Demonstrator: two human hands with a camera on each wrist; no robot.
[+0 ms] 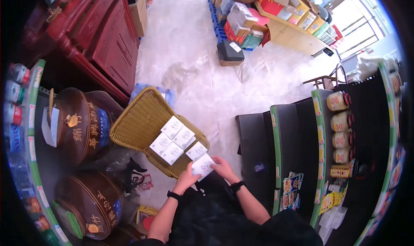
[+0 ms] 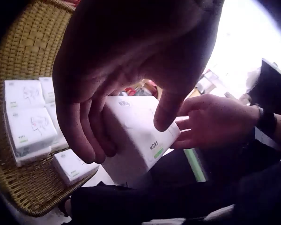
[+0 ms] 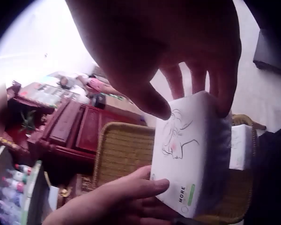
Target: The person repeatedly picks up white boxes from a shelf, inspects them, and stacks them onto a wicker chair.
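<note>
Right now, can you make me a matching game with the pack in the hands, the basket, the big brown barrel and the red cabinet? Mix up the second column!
Things:
1. pack
2. basket
3. barrel
4. cabinet

Matches:
A. dark red wood, top left
B. yellow and woven, with other packs lying in it
C. white, held by the left hand and right hand
D. brown with gold writing, left of the basket

Pairs: 1-C, 2-B, 3-D, 4-A.
</note>
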